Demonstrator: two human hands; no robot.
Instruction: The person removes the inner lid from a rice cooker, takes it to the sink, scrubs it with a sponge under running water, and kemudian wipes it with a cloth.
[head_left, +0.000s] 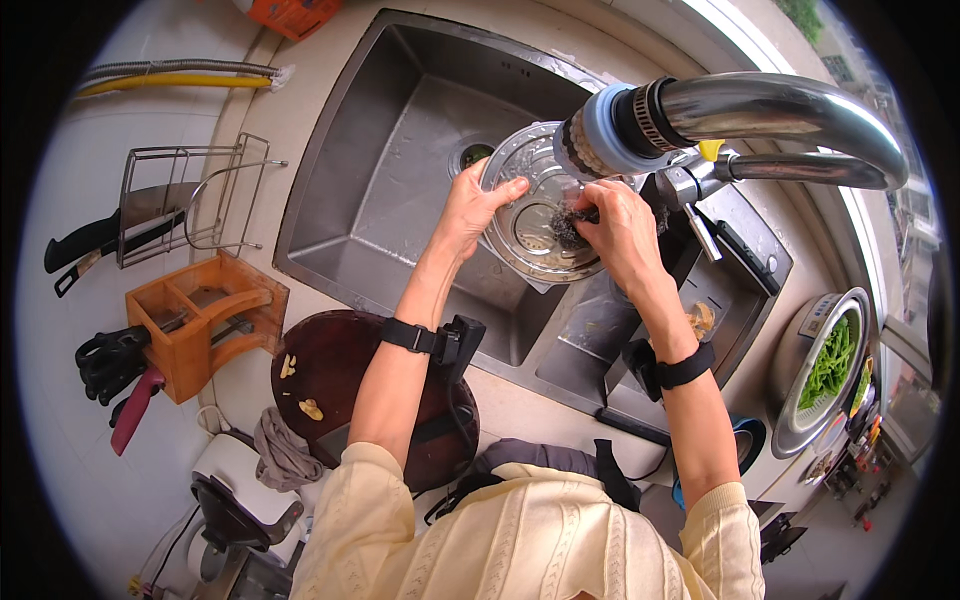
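Note:
My left hand (476, 206) grips the left rim of a clear, round lid or shallow bowl (536, 214), its thumb over the edge. The vessel is held above the steel double sink (352, 210), near the divider between the basins. My right hand (619, 229) pinches a dark scourer (568, 227), apparently steel wool, against the inside of the vessel. Just above my hands hangs the faucet's blue-ringed filter head (592, 131), hiding part of the far rim. Whether water is running cannot be told.
The curved metal faucet (787, 105) reaches in from the right. A knife block (180, 330), a wire rack (195, 202) with knives and a dark round cutting board (300, 435) stand at left. A colander of green vegetables (829, 367) sits right, near the window.

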